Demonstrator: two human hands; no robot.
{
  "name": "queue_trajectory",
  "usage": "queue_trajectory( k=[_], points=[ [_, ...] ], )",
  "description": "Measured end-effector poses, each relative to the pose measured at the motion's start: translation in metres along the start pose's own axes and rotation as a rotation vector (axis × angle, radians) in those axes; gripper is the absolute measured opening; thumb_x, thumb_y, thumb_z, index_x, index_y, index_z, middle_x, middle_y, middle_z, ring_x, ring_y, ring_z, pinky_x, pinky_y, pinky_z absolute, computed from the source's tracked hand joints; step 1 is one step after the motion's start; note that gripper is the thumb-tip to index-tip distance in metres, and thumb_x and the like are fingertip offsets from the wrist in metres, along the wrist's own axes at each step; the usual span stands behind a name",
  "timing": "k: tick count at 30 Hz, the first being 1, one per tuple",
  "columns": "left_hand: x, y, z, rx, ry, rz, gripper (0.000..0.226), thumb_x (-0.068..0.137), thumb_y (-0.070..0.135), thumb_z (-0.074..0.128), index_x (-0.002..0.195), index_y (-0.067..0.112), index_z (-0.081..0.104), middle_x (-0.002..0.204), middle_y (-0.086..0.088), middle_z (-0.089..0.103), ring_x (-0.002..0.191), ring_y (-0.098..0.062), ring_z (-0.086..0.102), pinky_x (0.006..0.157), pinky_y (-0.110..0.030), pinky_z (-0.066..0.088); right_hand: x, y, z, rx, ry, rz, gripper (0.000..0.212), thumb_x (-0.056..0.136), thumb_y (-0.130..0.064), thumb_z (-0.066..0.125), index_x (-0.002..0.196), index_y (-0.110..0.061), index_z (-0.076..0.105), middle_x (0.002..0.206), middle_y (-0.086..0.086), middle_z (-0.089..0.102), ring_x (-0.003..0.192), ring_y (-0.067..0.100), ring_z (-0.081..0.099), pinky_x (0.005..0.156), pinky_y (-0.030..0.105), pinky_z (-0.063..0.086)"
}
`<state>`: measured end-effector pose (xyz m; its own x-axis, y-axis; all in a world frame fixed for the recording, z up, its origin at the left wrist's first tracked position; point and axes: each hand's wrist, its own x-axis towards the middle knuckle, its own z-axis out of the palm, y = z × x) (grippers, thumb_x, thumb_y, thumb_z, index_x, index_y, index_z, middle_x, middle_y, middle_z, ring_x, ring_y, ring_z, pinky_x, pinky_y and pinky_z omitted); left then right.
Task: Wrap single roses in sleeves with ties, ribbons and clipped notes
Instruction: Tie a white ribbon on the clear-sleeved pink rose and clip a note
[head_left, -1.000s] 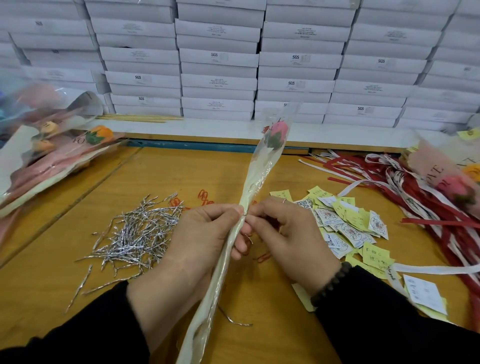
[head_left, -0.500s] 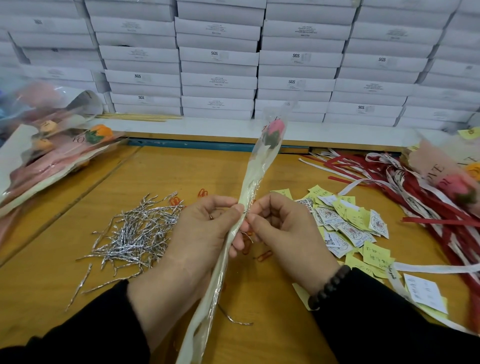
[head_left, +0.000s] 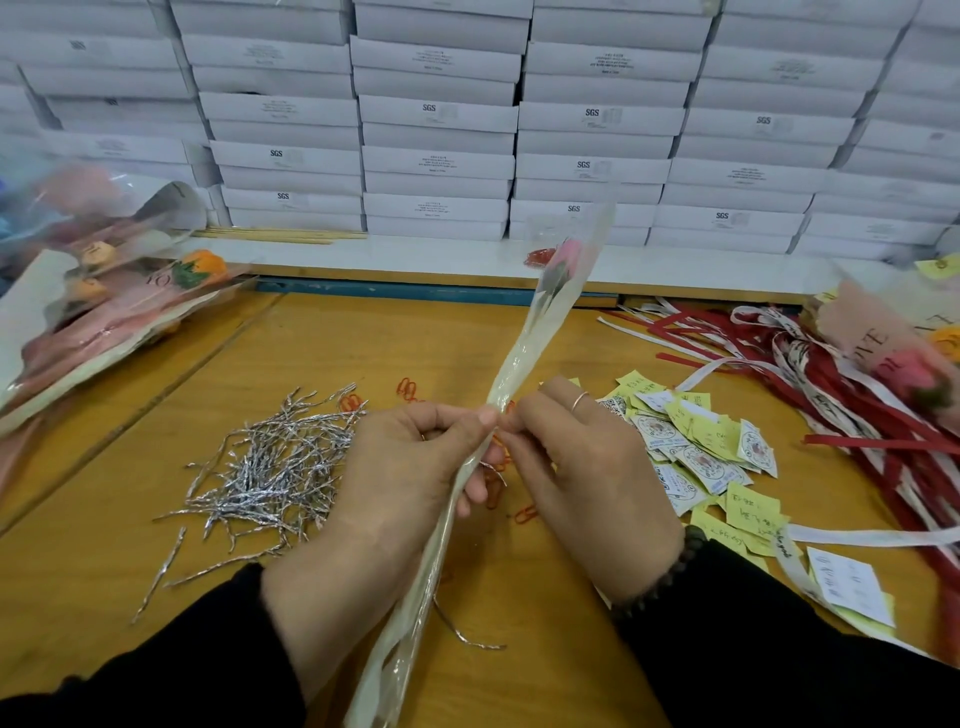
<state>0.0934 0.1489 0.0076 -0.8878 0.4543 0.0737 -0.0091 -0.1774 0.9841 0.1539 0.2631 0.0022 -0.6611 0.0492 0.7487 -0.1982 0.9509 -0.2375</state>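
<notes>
Clear plastic forms the sleeve (head_left: 524, 343) that holds a single pink rose (head_left: 567, 255), and this sleeved stem runs slantwise up the middle of the wooden surface (head_left: 322, 353), bloom end raised toward the stacked white boxes (head_left: 436, 114). The left hand (head_left: 410, 467) grips the sleeve, fingers curled round it with the thumb tip pressed against the plastic. The right hand (head_left: 587, 467) meets it from the other side, its fingers pinching at the same spot on the sleeve; whether a tie sits between them cannot be told. Left of the sleeve lies a heap of silver twist ties (head_left: 265, 462), and one loose tie (head_left: 462, 631) lies just beside the sleeve's lower end. Orange paper clips (head_left: 408, 388) are scattered close to the sleeve, some under the hands. Right of the sleeve are yellow and printed notes (head_left: 696, 441), and beyond them red and white ribbons (head_left: 810, 364). Far left of the sleeve, finished wrapped roses (head_left: 104, 312) lie in a pile.
</notes>
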Motion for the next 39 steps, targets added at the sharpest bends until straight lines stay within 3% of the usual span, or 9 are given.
queue_trajectory(
  k=[6, 11, 16, 20, 25, 31, 35, 37, 39],
  points=[
    [-0.0019, 0.0014, -0.0005, 0.002, -0.051, -0.04, 0.022, 0.084, 0.017, 0.063, 0.071, -0.001, 0.063, 0.042, 0.0, 0.055, 0.031, -0.007, 0.041, 0.033, -0.015, 0.034, -0.0001, 0.0036, -0.001, -0.03, -0.01, -0.064, 0.011, 0.084, -0.004, 0.06, 0.073, -0.001, 0.064, 0.069, 0.011, 0.055, 0.056, 0.026, 0.053, 0.05, 0.038, 0.048],
    [-0.0004, 0.0005, 0.0001, -0.021, -0.079, -0.06, 0.021, 0.084, 0.016, 0.062, 0.069, 0.002, 0.063, 0.046, -0.002, 0.055, 0.033, -0.007, 0.041, 0.034, -0.015, 0.034, 0.0013, 0.0063, 0.001, 0.26, -0.035, 0.194, 0.007, 0.081, -0.006, 0.066, 0.075, -0.01, 0.066, 0.069, -0.007, 0.052, 0.064, 0.003, 0.048, 0.063, 0.011, 0.039],
    [0.0015, 0.0002, -0.0002, 0.031, -0.026, -0.024, 0.018, 0.088, 0.007, 0.058, 0.071, 0.002, 0.061, 0.044, 0.003, 0.052, 0.033, -0.006, 0.037, 0.034, -0.016, 0.031, 0.0035, 0.0041, 0.0025, 0.624, -0.146, 0.481, 0.014, 0.083, -0.006, 0.064, 0.076, -0.017, 0.063, 0.067, 0.002, 0.061, 0.058, 0.005, 0.054, 0.056, 0.015, 0.046],
    [0.0028, 0.0004, -0.0011, 0.05, -0.001, -0.025, 0.029, 0.09, 0.009, 0.055, 0.062, 0.004, 0.056, 0.038, 0.003, 0.045, 0.031, -0.006, 0.034, 0.034, -0.015, 0.029, 0.0046, 0.0052, 0.004, 0.738, -0.203, 0.568, 0.017, 0.089, -0.006, 0.055, 0.081, -0.02, 0.062, 0.069, -0.001, 0.061, 0.059, 0.004, 0.06, 0.057, 0.017, 0.048],
    [0.0017, 0.0, -0.0013, 0.046, -0.007, -0.017, 0.031, 0.09, 0.012, 0.056, 0.06, 0.005, 0.058, 0.039, -0.002, 0.045, 0.032, -0.008, 0.035, 0.035, -0.016, 0.031, 0.0033, 0.0041, 0.0043, 0.782, -0.214, 0.574, 0.005, 0.085, -0.012, 0.063, 0.082, -0.015, 0.064, 0.073, 0.003, 0.067, 0.062, 0.008, 0.062, 0.06, 0.018, 0.05],
    [0.0005, 0.0005, 0.0015, 0.022, 0.001, 0.03, 0.017, 0.088, 0.006, 0.058, 0.072, 0.002, 0.06, 0.048, -0.003, 0.053, 0.033, -0.009, 0.039, 0.034, -0.017, 0.032, 0.0055, 0.0011, 0.0009, 0.785, -0.22, 0.616, 0.019, 0.086, -0.005, 0.059, 0.068, -0.012, 0.061, 0.052, -0.007, 0.056, 0.045, 0.006, 0.051, 0.047, 0.017, 0.042],
    [0.0001, 0.0025, 0.0023, 0.07, -0.012, 0.067, 0.017, 0.089, 0.006, 0.058, 0.073, 0.0, 0.06, 0.044, -0.001, 0.051, 0.033, -0.008, 0.039, 0.034, -0.017, 0.032, 0.0083, 0.0017, 0.0005, 1.074, -0.244, 0.771, 0.029, 0.083, 0.0, 0.052, 0.058, -0.012, 0.06, 0.048, -0.001, 0.052, 0.04, 0.01, 0.045, 0.044, 0.019, 0.038],
    [0.0003, 0.0032, 0.0016, 0.076, -0.011, 0.052, 0.02, 0.089, 0.008, 0.057, 0.07, 0.001, 0.058, 0.041, 0.0, 0.049, 0.032, -0.008, 0.038, 0.034, -0.017, 0.032, 0.0083, 0.0019, 0.002, 1.056, -0.212, 0.785, 0.028, 0.086, -0.001, 0.05, 0.064, -0.013, 0.062, 0.053, -0.001, 0.055, 0.043, 0.01, 0.049, 0.046, 0.018, 0.04],
    [0.0012, 0.0034, -0.0001, 0.049, -0.003, 0.016, 0.023, 0.09, 0.009, 0.056, 0.068, 0.002, 0.056, 0.038, 0.002, 0.047, 0.03, -0.007, 0.036, 0.033, -0.015, 0.031, 0.0065, 0.0022, 0.0024, 0.854, -0.154, 0.672, 0.021, 0.086, -0.001, 0.052, 0.079, -0.018, 0.062, 0.068, -0.004, 0.058, 0.055, 0.009, 0.054, 0.052, 0.018, 0.044]
  ],
)
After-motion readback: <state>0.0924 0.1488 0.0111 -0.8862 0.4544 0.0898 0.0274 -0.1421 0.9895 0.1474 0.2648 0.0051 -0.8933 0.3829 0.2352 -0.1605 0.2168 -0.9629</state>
